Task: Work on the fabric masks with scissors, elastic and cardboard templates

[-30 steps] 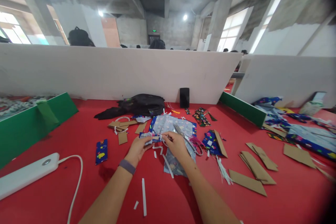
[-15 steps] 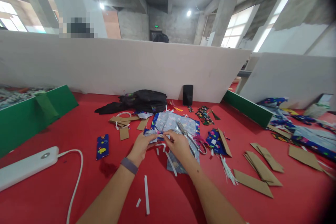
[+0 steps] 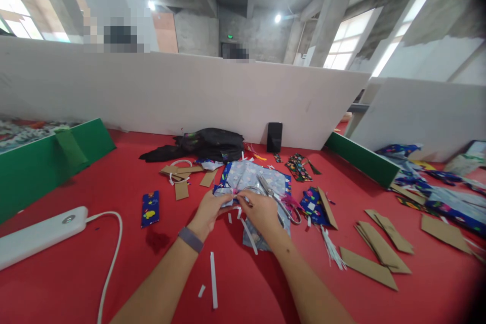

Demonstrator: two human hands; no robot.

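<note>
Hands (image 3: 235, 208) pinch fabric strip (image 3: 224, 195), lying left-right.

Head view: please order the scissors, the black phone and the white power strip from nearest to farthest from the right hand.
From the right hand:
1. Scissors, just beside it, on its right.
2. Black phone, leaning on the partition behind.
3. White power strip, far left on the red table.

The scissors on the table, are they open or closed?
Closed, as far as shows. The scissors lie flat on the pale printed fabric, blades together as one strip, beside the right hand, which is not holding them.
</note>
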